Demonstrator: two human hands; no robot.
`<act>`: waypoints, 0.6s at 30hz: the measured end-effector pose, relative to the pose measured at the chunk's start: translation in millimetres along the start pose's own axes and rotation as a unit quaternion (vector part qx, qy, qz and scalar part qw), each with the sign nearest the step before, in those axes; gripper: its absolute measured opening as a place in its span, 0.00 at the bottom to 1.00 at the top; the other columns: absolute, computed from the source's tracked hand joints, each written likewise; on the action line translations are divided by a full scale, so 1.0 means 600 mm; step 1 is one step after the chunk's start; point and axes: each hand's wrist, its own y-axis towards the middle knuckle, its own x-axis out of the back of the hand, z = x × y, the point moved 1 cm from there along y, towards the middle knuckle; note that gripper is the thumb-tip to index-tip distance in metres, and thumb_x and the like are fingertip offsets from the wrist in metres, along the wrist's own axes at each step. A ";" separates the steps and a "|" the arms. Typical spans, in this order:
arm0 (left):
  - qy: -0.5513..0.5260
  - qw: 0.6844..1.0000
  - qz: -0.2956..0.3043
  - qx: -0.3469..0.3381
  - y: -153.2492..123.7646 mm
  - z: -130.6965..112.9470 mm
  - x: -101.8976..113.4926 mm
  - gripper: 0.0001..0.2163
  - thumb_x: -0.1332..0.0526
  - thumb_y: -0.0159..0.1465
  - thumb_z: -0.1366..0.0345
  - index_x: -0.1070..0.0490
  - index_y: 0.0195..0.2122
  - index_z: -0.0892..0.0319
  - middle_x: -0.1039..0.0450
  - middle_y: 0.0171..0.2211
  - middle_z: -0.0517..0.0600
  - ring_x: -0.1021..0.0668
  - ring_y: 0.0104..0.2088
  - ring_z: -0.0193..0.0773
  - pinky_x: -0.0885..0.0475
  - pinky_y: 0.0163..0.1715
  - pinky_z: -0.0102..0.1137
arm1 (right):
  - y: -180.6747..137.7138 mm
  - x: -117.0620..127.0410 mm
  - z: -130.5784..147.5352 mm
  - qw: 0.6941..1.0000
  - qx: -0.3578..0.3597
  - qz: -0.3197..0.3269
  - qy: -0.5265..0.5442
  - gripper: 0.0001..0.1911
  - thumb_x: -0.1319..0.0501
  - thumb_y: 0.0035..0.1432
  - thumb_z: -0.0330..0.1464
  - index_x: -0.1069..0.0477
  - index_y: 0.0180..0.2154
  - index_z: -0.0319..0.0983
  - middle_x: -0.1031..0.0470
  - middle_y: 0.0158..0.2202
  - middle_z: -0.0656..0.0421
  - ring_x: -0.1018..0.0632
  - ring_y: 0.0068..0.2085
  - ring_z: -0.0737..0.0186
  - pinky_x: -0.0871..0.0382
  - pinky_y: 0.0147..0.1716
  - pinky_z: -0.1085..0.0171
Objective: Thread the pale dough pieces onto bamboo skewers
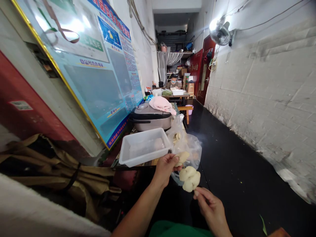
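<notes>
Head view, catalogue of the scene, largest entry first.

1. Notice board [98,65]: blue, gold-edged, leaning along the wall at ten o'clock from our hands. Not involved.

2. Tabletop [138,163]: only its near edge shows, at eleven o'clock from our left hand; it carries the items below.

3. Cooker [150,118]: grey lidded pot at twelve o'clock, with a pink cloth [161,103] draped on its far side.

4. White tray [144,146]: shallow plastic bin on the tabletop, just beside our left hand at eleven o'clock. One pale lump seems to lie inside; we cannot tell what it is.

5. Plastic bag [189,144]: clear, slumped at the tabletop's end, at one o'clock from our left hand, holding more pale slices.

6. Left hand [166,166]: fingers curled and pressed together, pinching one pale slice [182,156] at the mouth of the bag.

7. Right hand [209,204]: at five o'clock from the left, thumb and forefinger closed on the lower end of a thin skewer, which is barely visible.

8. Skewered slices [189,178]: two or three pale rounds stacked at the skewer's top, between both hands, held in the air clear of the tabletop.

Handling note: we judge that threading goes best if we keep the skewer steady and upright, centre the new slice over its tip, and push straight through the thickest part, fingertips kept to the slice's rim, away from the point.
</notes>
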 end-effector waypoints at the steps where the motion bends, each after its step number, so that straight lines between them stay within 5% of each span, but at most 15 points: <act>1: 0.006 1.000 0.005 0.004 0.000 0.001 0.000 0.23 0.28 0.45 0.51 0.28 0.32 0.66 0.25 0.24 0.50 0.23 0.25 0.33 0.25 0.27 0.27 | -0.001 0.001 -0.002 1.000 -0.004 -0.003 0.000 0.20 0.39 0.57 0.46 0.21 0.37 0.36 0.29 0.27 0.56 0.40 0.19 0.72 0.48 0.15 0.70; 18: 0.032 0.996 -0.047 -0.075 0.001 0.016 -0.009 0.20 0.30 0.50 0.54 0.30 0.36 0.62 0.24 0.28 0.49 0.23 0.27 0.36 0.23 0.29 0.32 | 0.003 0.009 -0.010 0.999 -0.036 0.008 -0.001 0.22 0.38 0.56 0.48 0.21 0.39 0.36 0.30 0.27 0.57 0.42 0.20 0.72 0.50 0.15 0.70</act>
